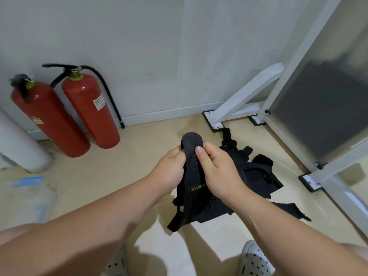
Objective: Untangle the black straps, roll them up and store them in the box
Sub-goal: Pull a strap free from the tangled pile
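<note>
A black strap with yellow lettering hangs between my hands above the floor. Its top end is folded into a small loop above my fingers. My left hand grips the strap from the left. From the right, my right hand pinches it, thumb on top. The strap's lower end trails to the floor. A tangled pile of black straps lies on the floor to the right, behind my right hand. No box is in view.
Two red fire extinguishers lean against the wall at the left, beside a white cylinder. A white metal frame with frosted panels stands at the right, bolted to the beige floor. My white dotted shoes show at the bottom.
</note>
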